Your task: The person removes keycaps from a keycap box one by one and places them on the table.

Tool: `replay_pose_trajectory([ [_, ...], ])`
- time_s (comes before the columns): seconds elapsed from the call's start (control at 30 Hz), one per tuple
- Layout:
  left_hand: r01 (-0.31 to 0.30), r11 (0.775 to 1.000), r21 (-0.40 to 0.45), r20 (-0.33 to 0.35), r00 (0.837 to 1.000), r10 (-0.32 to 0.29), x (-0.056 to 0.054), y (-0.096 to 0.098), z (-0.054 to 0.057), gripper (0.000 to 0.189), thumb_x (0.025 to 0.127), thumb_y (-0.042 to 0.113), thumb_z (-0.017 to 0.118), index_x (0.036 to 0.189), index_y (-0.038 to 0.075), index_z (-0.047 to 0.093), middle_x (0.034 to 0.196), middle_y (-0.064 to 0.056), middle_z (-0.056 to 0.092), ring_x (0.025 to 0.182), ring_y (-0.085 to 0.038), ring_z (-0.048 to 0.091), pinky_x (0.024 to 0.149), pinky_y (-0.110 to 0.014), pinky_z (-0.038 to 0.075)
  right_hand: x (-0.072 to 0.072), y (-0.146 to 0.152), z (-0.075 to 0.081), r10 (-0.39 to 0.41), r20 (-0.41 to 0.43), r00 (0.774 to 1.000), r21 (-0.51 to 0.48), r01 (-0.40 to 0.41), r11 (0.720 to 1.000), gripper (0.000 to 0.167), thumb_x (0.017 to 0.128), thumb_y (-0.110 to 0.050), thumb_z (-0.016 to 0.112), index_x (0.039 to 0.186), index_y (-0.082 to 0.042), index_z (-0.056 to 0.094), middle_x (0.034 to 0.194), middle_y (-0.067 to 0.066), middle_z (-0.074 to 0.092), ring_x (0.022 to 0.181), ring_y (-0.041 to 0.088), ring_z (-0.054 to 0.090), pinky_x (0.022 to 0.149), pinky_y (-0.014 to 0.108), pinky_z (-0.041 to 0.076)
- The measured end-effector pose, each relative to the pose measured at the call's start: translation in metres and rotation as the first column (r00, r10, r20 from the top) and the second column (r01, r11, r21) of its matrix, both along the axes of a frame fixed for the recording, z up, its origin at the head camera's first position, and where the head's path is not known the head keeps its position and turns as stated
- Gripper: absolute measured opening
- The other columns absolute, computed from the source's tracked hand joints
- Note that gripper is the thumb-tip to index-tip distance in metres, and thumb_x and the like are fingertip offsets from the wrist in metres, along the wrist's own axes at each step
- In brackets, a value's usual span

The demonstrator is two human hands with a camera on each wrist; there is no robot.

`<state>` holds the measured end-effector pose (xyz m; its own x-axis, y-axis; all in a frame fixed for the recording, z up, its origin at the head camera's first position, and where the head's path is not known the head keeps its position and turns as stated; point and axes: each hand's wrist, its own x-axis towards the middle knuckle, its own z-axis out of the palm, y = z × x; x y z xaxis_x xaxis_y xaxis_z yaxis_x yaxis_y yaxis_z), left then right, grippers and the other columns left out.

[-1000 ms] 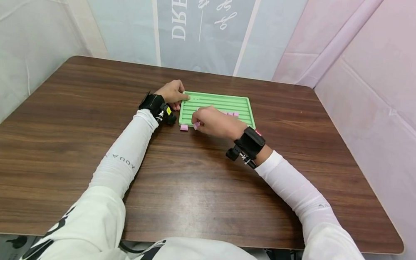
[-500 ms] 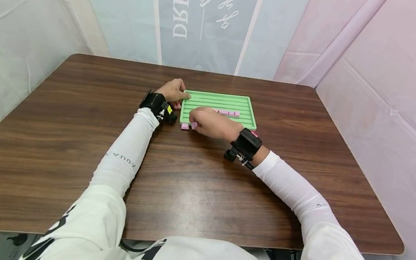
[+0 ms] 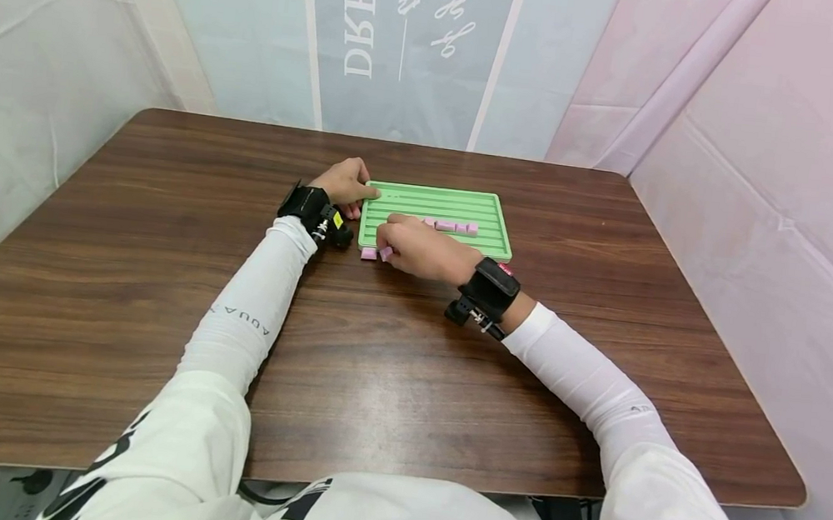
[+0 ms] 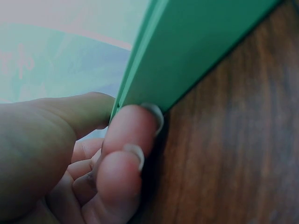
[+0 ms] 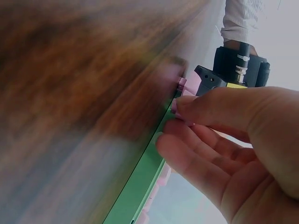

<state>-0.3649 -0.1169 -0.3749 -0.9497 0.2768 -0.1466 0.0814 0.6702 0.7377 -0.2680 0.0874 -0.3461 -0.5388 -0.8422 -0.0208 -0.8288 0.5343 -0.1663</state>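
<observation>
green ribbed tray point(image 3: 460, 200) was located toward the twelve o'clock edge of the wood-grain table point(image 3: 374, 390). its rim was pinched, between nine and ten o'clock, by the left hand point(image 3: 344, 185): thumb laid over the top, fingertips pressed to the outer wall. a pink block point(image 3: 386, 254) was pinched between thumb and fingers of the right hand point(image 3: 428, 249), near the tray's eight o'clock corner; contact with the tray could not be told. just beside it, at nine o'clock, a second pink block point(image 3: 369, 253) was noted. on the tray, a row of pink blocks point(image 3: 450, 226) was partly hidden by the right hand.
</observation>
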Motion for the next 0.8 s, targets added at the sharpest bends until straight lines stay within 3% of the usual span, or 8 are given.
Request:
replay_pose_trajectory([
  [0.3,-0.001,1.0,0.003,-0.02,1.0,0.001,0.0038,-0.0006,0.0027,0.032,0.097,0.026,0.057,0.114,0.003,0.041,0.072,-0.006,0.056,0.049,-0.011,0.058,0.052,-0.028,0.056,0.0007,-0.0048,0.0015,-0.013,-0.003,1.0,0.026,0.013,1.0,0.012,0.097,-0.009,0.054,0.099,-0.008,0.066,0.099,0.007,0.06,0.09,0.017,0.052,0.077,0.027,0.048],
  [0.6,0.005,1.0,0.009,0.002,1.0,-0.005,-0.0005,-0.0006,-0.0006,0.036,0.097,0.027,0.058,0.115,0.002,0.039,0.073,-0.007,0.056,0.049,-0.013,0.059,0.053,-0.029,0.056,0.0033,-0.0067,0.0021,-0.064,0.03,0.997,0.034,0.063,0.997,0.011,0.096,-0.008,0.055,0.102,-0.006,0.065,0.101,0.008,0.06,0.092,0.018,0.052,0.077,0.028,0.048],
  [0.8,-0.003,1.0,0.013,0.006,1.0,0.003,0.0036,0.0007,0.0006,0.033,0.097,0.026,0.057,0.114,0.003,0.039,0.073,-0.007,0.055,0.05,-0.012,0.059,0.053,-0.028,0.056,0.0044,-0.0068,0.002,-0.065,0.025,0.998,0.028,0.064,0.998,0.008,0.095,-0.008,0.057,0.101,-0.005,0.062,0.099,0.008,0.059,0.091,0.018,0.052,0.076,0.028,0.048],
])
